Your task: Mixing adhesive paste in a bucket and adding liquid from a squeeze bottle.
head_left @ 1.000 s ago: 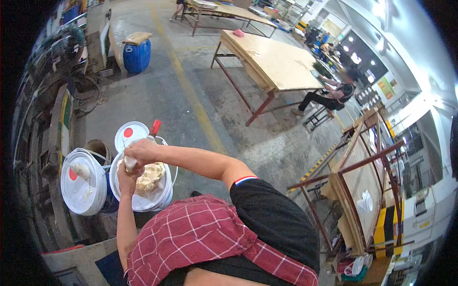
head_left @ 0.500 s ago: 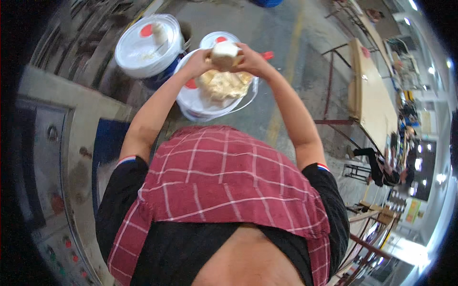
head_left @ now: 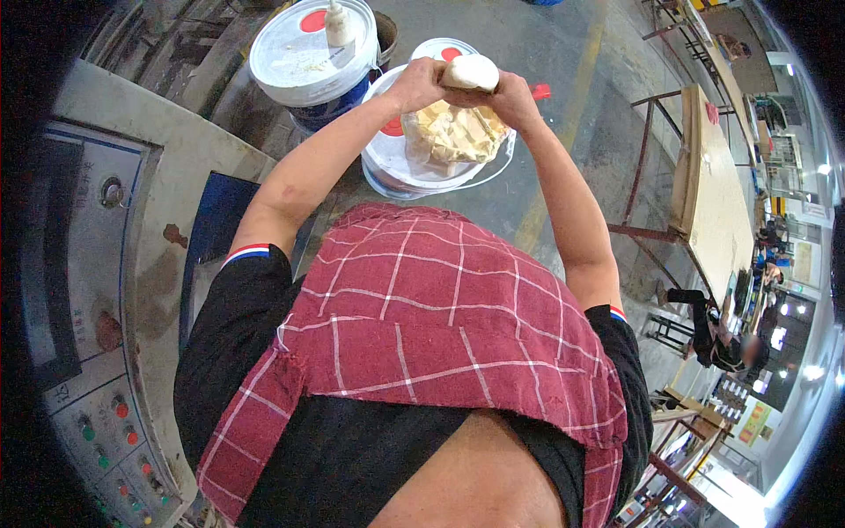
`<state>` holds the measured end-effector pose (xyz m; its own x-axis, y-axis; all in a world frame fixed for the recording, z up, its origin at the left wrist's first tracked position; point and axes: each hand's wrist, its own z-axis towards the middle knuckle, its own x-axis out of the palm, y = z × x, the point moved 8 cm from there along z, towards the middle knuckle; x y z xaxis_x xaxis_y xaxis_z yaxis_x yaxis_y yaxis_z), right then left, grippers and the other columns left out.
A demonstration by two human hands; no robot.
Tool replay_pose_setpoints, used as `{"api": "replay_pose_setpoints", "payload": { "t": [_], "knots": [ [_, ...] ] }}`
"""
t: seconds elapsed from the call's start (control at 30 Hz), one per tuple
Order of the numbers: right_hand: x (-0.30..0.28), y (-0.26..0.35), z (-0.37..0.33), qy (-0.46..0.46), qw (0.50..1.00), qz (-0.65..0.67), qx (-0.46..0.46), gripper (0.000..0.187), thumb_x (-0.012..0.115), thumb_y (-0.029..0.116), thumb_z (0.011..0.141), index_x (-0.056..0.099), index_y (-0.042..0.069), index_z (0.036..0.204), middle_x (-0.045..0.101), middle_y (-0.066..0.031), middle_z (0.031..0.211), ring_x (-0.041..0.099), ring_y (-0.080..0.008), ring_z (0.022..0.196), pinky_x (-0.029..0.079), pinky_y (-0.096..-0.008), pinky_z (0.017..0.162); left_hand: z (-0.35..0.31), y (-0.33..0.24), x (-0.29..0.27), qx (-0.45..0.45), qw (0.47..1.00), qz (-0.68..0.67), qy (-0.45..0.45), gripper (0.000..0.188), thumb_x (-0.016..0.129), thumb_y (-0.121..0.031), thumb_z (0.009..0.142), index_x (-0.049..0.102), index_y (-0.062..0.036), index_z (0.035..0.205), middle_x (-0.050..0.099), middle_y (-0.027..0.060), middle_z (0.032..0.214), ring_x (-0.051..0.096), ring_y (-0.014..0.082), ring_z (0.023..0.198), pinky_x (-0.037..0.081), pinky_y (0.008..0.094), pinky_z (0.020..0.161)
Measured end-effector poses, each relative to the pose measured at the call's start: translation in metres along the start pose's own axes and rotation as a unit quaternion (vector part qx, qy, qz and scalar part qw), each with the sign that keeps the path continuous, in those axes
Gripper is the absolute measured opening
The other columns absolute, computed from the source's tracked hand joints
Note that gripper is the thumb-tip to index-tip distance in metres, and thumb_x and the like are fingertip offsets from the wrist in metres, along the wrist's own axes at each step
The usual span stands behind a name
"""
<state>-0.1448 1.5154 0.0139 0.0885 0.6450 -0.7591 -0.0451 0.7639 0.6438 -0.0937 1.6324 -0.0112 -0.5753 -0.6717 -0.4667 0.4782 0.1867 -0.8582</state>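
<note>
The left hand [head_left: 418, 86] curls around one side of a white, round-ended container [head_left: 471, 72], the right hand [head_left: 515, 101] around the other, above a white bucket's [head_left: 387, 172] far edge. A crumpled tan bundle [head_left: 453, 136] lies toward its right edge. Leftward, a small bottle [head_left: 338, 26] stands on another bucket's lid [head_left: 286, 62]. Far right stands a table [head_left: 717, 185].

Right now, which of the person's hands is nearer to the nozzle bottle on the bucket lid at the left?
Left. The left hand is right of the nozzle bottle and lower in view; the right hand is farther right, across the white rounded object both hold.
</note>
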Motion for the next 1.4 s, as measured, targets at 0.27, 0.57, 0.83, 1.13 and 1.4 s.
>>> {"api": "replay_pose_setpoints", "payload": {
  "t": [0.27, 0.57, 0.83, 1.13, 1.4],
  "knots": [
    [-0.002, 0.003, -0.004, -0.046, 0.998, -0.047, 0.023, 0.031, 0.07, 0.018, 0.064, 0.061, 0.005, 0.091, 0.063, -0.0124, 0.082, 0.062, -0.0241, 0.078, 0.047, -0.0321, 0.067, -0.004, -0.017, -0.011, 0.009, 0.996, 0.087, -0.033, 0.03, 0.067, -0.014, 0.063, 0.061, -0.0009, 0.089, 0.062, 0.0151, 0.079, 0.06, 0.0215, 0.069, 0.045, 0.0305, 0.066],
    [0.003, 0.004, -0.006, -0.095, 0.995, -0.015, -0.02, 0.022, 0.066, 0.02, 0.064, 0.063, 0.008, 0.082, 0.059, -0.0169, 0.072, 0.059, -0.0313, 0.07, 0.046, -0.0364, 0.06, -0.006, -0.002, -0.005, 0.006, 0.999, -0.052, -0.007, 0.023, 0.065, -0.004, 0.063, 0.061, 0.0012, 0.085, 0.064, 0.01, 0.076, 0.058, 0.0119, 0.068, 0.045, 0.0276, 0.066],
    [-0.001, 0.012, -0.007, -0.122, 0.992, -0.037, 0.011, 0.019, 0.065, 0.014, 0.065, 0.064, 0.005, 0.083, 0.062, -0.0138, 0.074, 0.063, -0.0193, 0.071, 0.046, -0.0289, 0.062, -0.005, -0.004, -0.009, 0.025, 0.999, -0.009, -0.029, 0.025, 0.064, -0.005, 0.064, 0.061, 0.0014, 0.088, 0.064, 0.009, 0.078, 0.057, 0.0109, 0.07, 0.045, 0.0272, 0.067],
    [-0.001, -0.017, -0.005, -0.083, 0.99, 0.108, 0.033, 0.031, 0.069, 0.011, 0.066, 0.059, 0.003, 0.094, 0.063, -0.0054, 0.086, 0.058, -0.0124, 0.079, 0.045, -0.0271, 0.072, 0.006, 0.004, -0.006, 0.034, 0.988, -0.128, 0.074, 0.031, 0.062, -0.013, 0.074, 0.056, 0.0032, 0.1, 0.062, 0.0086, 0.087, 0.056, 0.0113, 0.079, 0.043, 0.0262, 0.074],
    [-0.002, -0.003, -0.007, -0.085, 0.996, 0.006, 0.03, 0.04, 0.069, 0.015, 0.066, 0.05, 0.002, 0.099, 0.06, -0.0107, 0.089, 0.056, -0.0169, 0.085, 0.043, -0.0309, 0.076, 0.002, 0.003, -0.013, 0.017, 1.0, 0.015, 0.021, 0.022, 0.059, -0.008, 0.075, 0.057, 0.0036, 0.094, 0.063, 0.0078, 0.081, 0.057, 0.0111, 0.075, 0.044, 0.0254, 0.069]
  ]
}}
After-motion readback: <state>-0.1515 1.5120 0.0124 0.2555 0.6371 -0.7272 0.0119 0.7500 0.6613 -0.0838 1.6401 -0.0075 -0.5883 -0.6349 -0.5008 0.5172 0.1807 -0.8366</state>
